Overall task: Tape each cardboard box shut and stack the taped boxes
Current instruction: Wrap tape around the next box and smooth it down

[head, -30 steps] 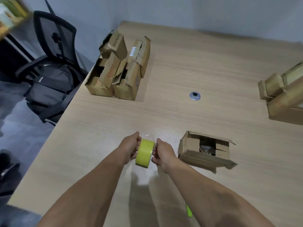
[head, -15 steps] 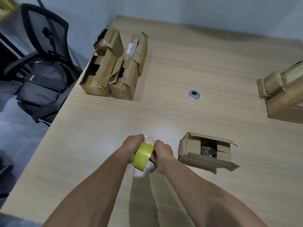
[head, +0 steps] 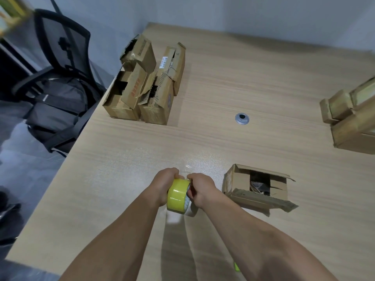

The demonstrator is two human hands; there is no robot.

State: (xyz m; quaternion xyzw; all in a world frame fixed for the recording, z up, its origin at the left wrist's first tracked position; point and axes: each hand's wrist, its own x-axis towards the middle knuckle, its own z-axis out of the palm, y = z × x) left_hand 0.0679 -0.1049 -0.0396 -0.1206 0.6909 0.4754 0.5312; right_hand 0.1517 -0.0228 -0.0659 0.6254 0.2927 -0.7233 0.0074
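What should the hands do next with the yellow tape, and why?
Probably pull a strip free from the tape. The left hand grips it and the right hand pinches at its top edge, where a clear end seems to stick up. The box just to the right is open, its flaps untaped, so a strip looks needed to shut it.

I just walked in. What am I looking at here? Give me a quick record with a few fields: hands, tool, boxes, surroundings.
Hands: left hand grips the roll; right hand has its fingers curled at the roll's edge, perhaps on the tape end
Tool: yellow tape roll, held above the table
Nearest box: open box, flaps apart, untaped, right of the hands
Far left: pile of open boxes near the table edge
Far right: stacked boxes, partly out of frame
Surface: wooden table
Beside it: chair holding a backpack
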